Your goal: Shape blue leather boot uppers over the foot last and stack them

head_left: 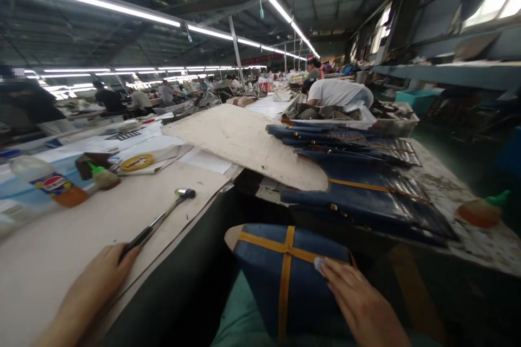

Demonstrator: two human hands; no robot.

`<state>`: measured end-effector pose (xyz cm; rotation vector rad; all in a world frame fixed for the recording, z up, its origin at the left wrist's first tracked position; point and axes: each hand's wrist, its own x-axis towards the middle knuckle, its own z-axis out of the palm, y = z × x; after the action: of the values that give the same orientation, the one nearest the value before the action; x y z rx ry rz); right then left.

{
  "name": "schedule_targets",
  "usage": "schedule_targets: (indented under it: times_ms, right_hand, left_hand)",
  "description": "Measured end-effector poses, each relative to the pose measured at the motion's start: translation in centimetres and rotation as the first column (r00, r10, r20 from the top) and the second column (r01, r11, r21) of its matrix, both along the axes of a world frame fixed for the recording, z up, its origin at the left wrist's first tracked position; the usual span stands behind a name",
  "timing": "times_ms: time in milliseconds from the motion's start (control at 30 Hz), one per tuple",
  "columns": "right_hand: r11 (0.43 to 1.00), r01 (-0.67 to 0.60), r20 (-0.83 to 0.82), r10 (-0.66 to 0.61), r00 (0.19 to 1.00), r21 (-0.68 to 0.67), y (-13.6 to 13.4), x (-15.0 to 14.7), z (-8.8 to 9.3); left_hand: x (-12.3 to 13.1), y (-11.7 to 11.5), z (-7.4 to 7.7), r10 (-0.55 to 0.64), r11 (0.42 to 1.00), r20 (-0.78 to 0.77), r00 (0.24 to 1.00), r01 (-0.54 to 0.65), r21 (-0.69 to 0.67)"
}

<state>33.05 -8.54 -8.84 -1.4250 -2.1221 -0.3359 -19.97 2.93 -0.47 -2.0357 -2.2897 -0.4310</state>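
The left hand point(95, 276) is closed around the black handle of a hammer point(166, 213), which lies low over the pale worktop point(77, 244) at near left, its head pointing far and right. The right hand point(362, 298) reaches in from near right, fingers straight and close together, their tips on a navy panel point(258, 260). A small whitish piece point(319, 265) shows at these fingertips; the thumb is hidden, so I cannot tell whether the hand grips anything. The panel rests at near centre over the person's green-clad lap point(234, 312), and ochre straps point(285, 298) cross on it.

Farther left stand a drink bottle point(55, 184), a green-nozzled bottle point(103, 176) and a yellow tape roll point(137, 162). At centre, a large pale board point(236, 135) juts toward the person, its rounded near end covering part of a stack of navy pieces point(358, 173) on the right. Another green-capped bottle point(480, 211) stands right of that stack. Beyond it, a co-worker point(340, 91) bends over a bin point(329, 119).
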Motion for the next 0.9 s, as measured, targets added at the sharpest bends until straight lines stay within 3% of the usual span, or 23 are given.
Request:
schedule_targets:
  times_ms: [67, 133, 267, 400, 567, 733, 833, 900]
  right_hand:
    - [0.999, 0.014, -0.029, -0.015, 0.999, -0.031, -0.5, -0.1, -0.3]
    - [0.999, 0.006, -0.039, -0.008, 0.999, -0.044, -1.0, -0.1, -0.6]
    - [0.998, 0.023, -0.045, -0.025, 0.999, -0.055, -1.8, 0.0, -0.8]
    - [0.994, 0.043, -0.050, -0.049, 0.998, -0.103, -1.9, -0.3, -0.2]
    - [0.992, 0.048, -0.054, -0.054, 0.997, -0.114, -1.9, -0.4, 0.2]
    - [0.991, 0.061, -0.072, -0.070, 0.995, -0.123, -2.0, -0.4, 0.1]
    - [0.990, 0.057, -0.079, -0.068, 0.995, -0.131, -2.0, -0.3, 0.1]
    - [0.990, 0.057, -0.080, -0.068, 0.994, -0.132, -2.0, -0.3, 0.2]
  left_hand:
    - [3.7, -0.7, 1.4, 0.062, 0.987, 0.000, 0.998, -0.061, -0.152]
    - [7.2, -1.8, 2.1, 0.099, 0.974, 0.103, 0.990, -0.075, -0.212]
    - [13.1, -5.6, 1.3, -0.002, 0.940, 0.408, 0.913, 0.141, -0.310]
    - [17.0, -8.8, 0.4, -0.052, 0.839, 0.616, 0.786, 0.369, -0.399]
    - [18.7, -9.7, 0.8, 0.013, 0.797, 0.710, 0.704, 0.421, -0.432]
    - [19.2, -9.5, -1.0, 0.011, 0.734, 0.706, 0.708, 0.474, -0.487]
    - [18.8, -9.8, -1.8, 0.071, 0.765, 0.726, 0.684, 0.430, -0.480]
    - [18.5, -10.2, -1.7, 0.035, 0.792, 0.704, 0.709, 0.410, -0.452]
